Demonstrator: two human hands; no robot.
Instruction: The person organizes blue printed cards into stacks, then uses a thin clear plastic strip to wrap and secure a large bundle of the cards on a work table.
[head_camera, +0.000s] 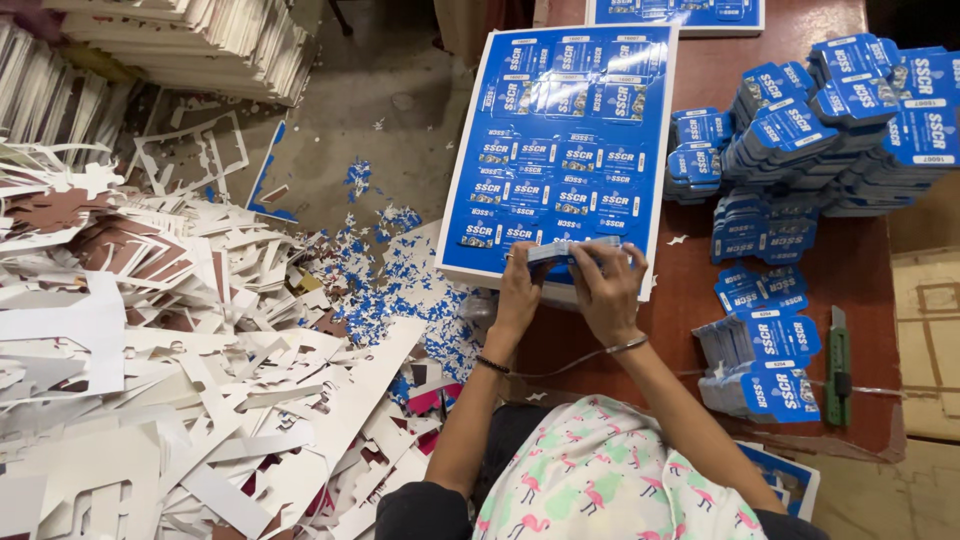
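Both hands meet at the near edge of a thick stack of large blue printed card sheets with white borders (560, 150); the left hand (520, 290) and the right hand (607, 290) pinch between them a small bundle of blue die-cut card pieces (572, 250), fingers curled closed over its two ends, thumbs underneath and out of sight; how many pieces the bundle holds cannot be made out.

The bundle sits just above the sheet stack's near edge, touching or almost touching it — contact is hidden by the fingers; a thin dark bracelet (492, 365) is on the left wrist, a thin metal bangle (626, 346) on the right.

Right of the grip, on the reddish-brown wooden table (850, 270), lie loose fans of the same blue cut pieces (765, 340); further right and beyond, taller piles of them (840, 110), partly cut off by the frame edge; a green-handled utility knife (838, 365) lies at the far right, well apart from the hands.

Left of the grip, below table level, blue paper confetti (400, 280) scatters over the floor, merging into a deep heap of white and brown cardboard offcuts (150, 350); a further blue sheet (680, 12) beyond the stack is cropped by the top edge.
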